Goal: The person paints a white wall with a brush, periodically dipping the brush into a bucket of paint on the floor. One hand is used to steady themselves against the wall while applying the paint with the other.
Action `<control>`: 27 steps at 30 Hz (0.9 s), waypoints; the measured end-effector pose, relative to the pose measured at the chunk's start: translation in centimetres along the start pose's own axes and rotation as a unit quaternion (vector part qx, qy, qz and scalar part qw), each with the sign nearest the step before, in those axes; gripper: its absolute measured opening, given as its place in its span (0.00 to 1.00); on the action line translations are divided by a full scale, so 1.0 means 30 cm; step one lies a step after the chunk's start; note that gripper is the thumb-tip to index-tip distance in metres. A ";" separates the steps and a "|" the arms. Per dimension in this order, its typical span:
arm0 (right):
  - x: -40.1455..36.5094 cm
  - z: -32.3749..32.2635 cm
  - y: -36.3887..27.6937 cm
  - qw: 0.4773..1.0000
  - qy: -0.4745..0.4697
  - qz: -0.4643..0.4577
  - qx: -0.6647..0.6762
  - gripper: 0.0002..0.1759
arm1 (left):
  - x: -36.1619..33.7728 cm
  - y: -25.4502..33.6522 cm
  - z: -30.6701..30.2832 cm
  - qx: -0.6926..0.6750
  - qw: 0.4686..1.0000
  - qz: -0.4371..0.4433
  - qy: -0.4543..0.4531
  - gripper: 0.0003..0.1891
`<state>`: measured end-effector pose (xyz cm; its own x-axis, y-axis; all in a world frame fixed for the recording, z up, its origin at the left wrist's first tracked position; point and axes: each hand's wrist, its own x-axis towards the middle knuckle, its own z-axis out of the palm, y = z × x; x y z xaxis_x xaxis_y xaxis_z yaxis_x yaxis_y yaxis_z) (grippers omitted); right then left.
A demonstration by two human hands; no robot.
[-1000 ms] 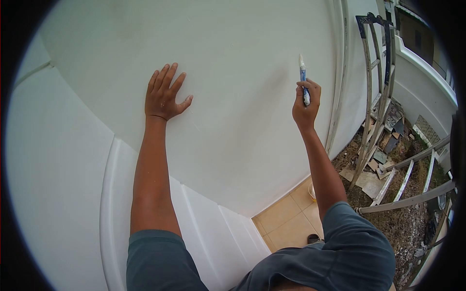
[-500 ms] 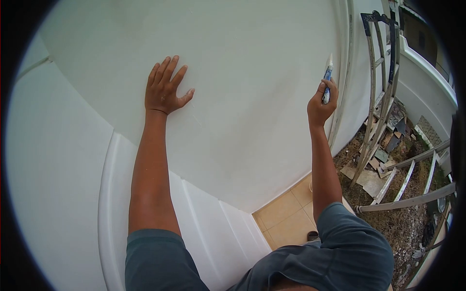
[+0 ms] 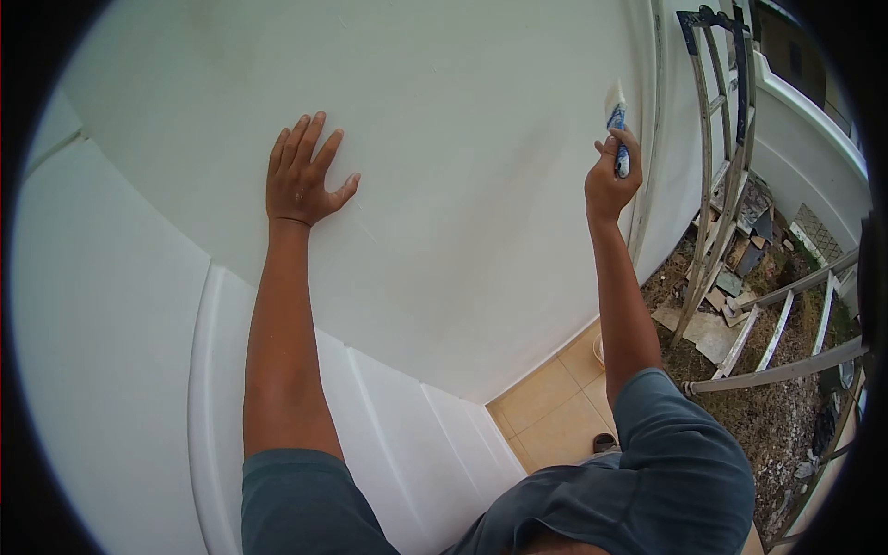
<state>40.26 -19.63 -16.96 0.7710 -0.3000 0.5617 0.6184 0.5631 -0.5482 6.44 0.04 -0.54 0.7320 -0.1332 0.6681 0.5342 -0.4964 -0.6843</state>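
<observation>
My left hand (image 3: 302, 181) lies against the white wall (image 3: 444, 203) with its fingers spread, holding nothing. Whitish specks show on the back of it. On the right, my right hand (image 3: 612, 183) is closed around the handle of a paintbrush (image 3: 617, 115). The brush points up, its pale bristles close over the wall near the vertical trim (image 3: 653, 129). Blue and white markings cover the handle, part of which my fingers hide.
Metal ladders (image 3: 720, 176) stand at the right, one upright and another slanting low (image 3: 782, 372). Broken tiles (image 3: 729, 282) litter the ground beneath. Tan floor tiles (image 3: 555, 416) lie below, with a foot (image 3: 604, 442) and a bucket rim (image 3: 598, 349). A moulded white ledge (image 3: 208, 388) runs at the left.
My right hand has raised the paintbrush slightly and turned it, so the wider side of the bristles shows. The left hand stays spread on the wall; the view has shifted a little.
</observation>
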 end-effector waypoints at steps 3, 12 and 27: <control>-0.045 0.035 -0.047 0.997 -0.027 -0.054 -0.050 0.07 | 0.001 -0.003 -0.001 0.005 1.000 0.000 -0.008 0.32; -0.104 0.068 -0.238 0.843 -0.480 0.114 0.216 0.07 | 0.003 0.000 -0.004 0.002 1.000 0.004 0.003 0.33; -0.175 0.048 -0.237 0.824 -0.482 0.134 0.264 0.07 | 0.003 -0.007 -0.006 -0.015 1.000 0.000 0.005 0.33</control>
<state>31.61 -20.94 -15.12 0.2326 0.4993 0.8346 0.0969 0.8420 -0.5307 6.32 -0.02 -0.27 0.7283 -0.1418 0.6704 0.5208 -0.5213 -0.6760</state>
